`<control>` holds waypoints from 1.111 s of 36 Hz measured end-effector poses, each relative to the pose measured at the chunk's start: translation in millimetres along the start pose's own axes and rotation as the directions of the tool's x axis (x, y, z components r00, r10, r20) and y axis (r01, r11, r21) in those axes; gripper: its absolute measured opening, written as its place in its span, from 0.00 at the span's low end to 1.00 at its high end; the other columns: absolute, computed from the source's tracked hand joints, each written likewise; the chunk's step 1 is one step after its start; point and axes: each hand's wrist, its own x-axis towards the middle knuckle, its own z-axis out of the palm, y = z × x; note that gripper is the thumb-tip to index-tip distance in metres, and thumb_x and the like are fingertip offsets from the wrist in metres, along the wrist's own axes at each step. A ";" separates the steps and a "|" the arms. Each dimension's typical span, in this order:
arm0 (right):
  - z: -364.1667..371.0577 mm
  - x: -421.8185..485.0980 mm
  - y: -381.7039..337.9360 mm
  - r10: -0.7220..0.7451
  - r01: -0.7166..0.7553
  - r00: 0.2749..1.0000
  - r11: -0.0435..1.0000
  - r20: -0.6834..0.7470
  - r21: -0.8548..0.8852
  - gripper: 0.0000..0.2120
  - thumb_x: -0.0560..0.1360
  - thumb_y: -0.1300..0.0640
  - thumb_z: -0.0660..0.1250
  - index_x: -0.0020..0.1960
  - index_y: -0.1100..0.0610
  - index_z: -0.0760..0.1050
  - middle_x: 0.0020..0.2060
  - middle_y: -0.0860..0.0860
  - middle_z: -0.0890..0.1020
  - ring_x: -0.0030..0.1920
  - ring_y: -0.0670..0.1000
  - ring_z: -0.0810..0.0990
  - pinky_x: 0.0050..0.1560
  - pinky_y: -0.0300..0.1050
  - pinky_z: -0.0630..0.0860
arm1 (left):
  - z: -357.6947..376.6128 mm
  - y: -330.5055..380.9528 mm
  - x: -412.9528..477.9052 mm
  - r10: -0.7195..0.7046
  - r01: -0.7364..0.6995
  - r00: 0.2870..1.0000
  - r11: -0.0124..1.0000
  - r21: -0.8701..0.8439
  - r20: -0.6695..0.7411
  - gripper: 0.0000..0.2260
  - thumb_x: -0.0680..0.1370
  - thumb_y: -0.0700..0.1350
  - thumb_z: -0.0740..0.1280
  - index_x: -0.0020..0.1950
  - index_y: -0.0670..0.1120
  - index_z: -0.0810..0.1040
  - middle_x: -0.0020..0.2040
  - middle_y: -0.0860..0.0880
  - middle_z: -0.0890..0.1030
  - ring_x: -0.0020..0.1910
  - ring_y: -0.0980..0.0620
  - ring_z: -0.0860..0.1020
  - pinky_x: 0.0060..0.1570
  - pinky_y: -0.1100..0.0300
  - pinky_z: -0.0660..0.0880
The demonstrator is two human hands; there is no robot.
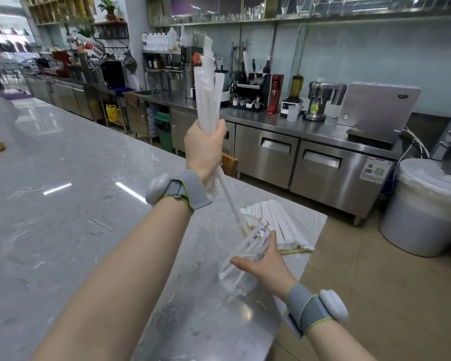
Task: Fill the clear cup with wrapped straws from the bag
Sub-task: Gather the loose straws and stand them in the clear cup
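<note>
My left hand is raised above the marble counter and grips a bundle of white wrapped straws that stands upright. One long straw slants down from the fist to the clear cup. The cup stands near the counter's right edge with several wrapped straws leaning inside it. My right hand clasps the cup's side, thumb in front and fingers behind. Behind the cup lies the clear bag of wrapped straws, flat on the counter.
The grey marble counter stretches left and forward; its right edge drops to a tiled floor. A steel work bench with blenders and bottles runs along the back. A white lined bin stands at the right.
</note>
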 end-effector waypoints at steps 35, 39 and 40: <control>3.4 0.4 2.5 -0.079 0.080 0.997 0.993 -0.011 0.082 0.52 0.59 0.52 0.80 0.72 0.44 0.50 0.70 0.49 0.65 0.70 0.48 0.65 0.71 0.52 0.66 | 26.8 -61.3 -89.8 -0.190 0.232 0.897 0.971 -0.059 0.400 0.08 0.71 0.40 0.71 0.45 0.51 0.74 0.29 0.50 0.79 0.30 0.58 0.80 0.31 0.75 0.72; 2.8 0.7 3.9 -0.087 0.088 0.996 0.994 -0.017 0.064 0.49 0.60 0.53 0.80 0.69 0.40 0.51 0.68 0.44 0.67 0.68 0.44 0.66 0.65 0.39 0.65 | 21.6 -62.9 -89.5 -0.191 0.219 0.892 0.975 -0.022 0.409 0.03 0.75 0.44 0.67 0.43 0.49 0.80 0.25 0.50 0.78 0.29 0.58 0.79 0.40 0.67 0.73; 3.0 0.6 4.2 -0.085 0.086 0.996 0.994 -0.020 0.060 0.49 0.60 0.53 0.80 0.69 0.40 0.51 0.67 0.45 0.67 0.67 0.44 0.67 0.63 0.37 0.65 | 20.7 -63.1 -89.6 -0.203 0.222 0.890 0.975 0.001 0.408 0.05 0.76 0.45 0.65 0.45 0.48 0.80 0.24 0.51 0.78 0.31 0.57 0.80 0.43 0.67 0.72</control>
